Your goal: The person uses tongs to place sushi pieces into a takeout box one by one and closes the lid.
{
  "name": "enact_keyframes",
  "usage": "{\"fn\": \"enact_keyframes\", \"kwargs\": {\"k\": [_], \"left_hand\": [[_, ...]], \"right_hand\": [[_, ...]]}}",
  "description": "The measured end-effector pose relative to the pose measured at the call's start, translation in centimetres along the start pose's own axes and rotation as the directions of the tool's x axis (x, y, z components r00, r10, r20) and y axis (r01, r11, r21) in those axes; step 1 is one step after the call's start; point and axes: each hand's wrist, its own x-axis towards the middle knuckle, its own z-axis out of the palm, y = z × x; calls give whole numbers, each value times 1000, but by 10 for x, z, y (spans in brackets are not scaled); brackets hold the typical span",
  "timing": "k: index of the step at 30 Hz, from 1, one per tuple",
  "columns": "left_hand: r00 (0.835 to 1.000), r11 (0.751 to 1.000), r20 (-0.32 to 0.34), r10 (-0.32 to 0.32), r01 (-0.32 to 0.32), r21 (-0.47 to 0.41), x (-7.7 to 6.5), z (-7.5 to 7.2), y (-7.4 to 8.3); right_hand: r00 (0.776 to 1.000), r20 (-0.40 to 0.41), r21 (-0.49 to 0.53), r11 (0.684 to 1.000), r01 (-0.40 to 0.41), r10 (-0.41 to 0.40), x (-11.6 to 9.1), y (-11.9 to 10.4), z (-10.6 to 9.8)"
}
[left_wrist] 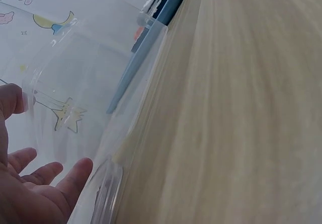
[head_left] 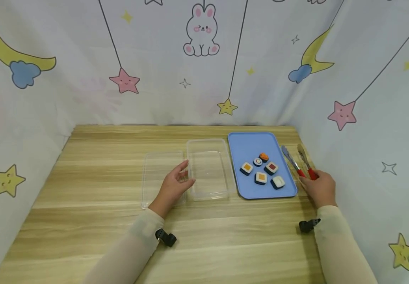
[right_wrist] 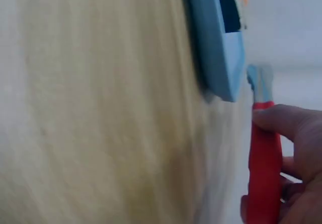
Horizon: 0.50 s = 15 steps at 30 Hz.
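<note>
My right hand [head_left: 320, 189] grips the red handles of a pair of tongs [head_left: 305, 159] just right of the blue tray. In the right wrist view the thumb presses on the red handle [right_wrist: 264, 168], with fingertips behind it. Several sushi pieces [head_left: 261, 178] lie on the tray [head_left: 255, 142], in its nearer part. My left hand [head_left: 173, 183] is at the left side of a clear plastic container [head_left: 209, 171], fingers apart and loosely bent. The left wrist view shows thumb and fingers close to the container's wall [left_wrist: 85, 83]; whether they touch it I cannot tell.
A flat clear lid [head_left: 155, 173] lies left of the container, partly under my left hand. Everything stands on a wood-grain table [head_left: 101, 169]. White printed curtains [head_left: 162, 47] hang behind the table and along both sides, close to my right hand.
</note>
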Motion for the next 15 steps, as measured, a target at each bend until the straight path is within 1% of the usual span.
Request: {"fn": "enact_keyframes", "kwargs": {"k": [2, 4, 6, 8, 11, 15], "left_hand": [[1000, 1000, 2, 1, -1, 1, -1, 0, 0], [1000, 1000, 0, 5, -5, 5, -2, 0, 0], [1000, 1000, -2, 7, -7, 8, -2, 0, 1], [1000, 1000, -2, 12, -12, 10, -1, 0, 1], [1000, 1000, 6, 16, -16, 7, 0, 0, 0], [1000, 1000, 18, 15, -15, 1, 1, 0, 0]], "right_hand": [[999, -13, 4, 999, 40, -40, -2, -3, -5], [995, -10, -11, 995, 99, -99, -4, -9, -9], [985, 4, -41, 984, 172, -172, -7, -16, -13], [972, 36, -72, 970, 233, -231, -8, -22, -17], [957, 90, -92, 955, 282, -274, -9, -29, -22], [942, 128, -106, 941, 323, -309, -9, -35, -26]]}}
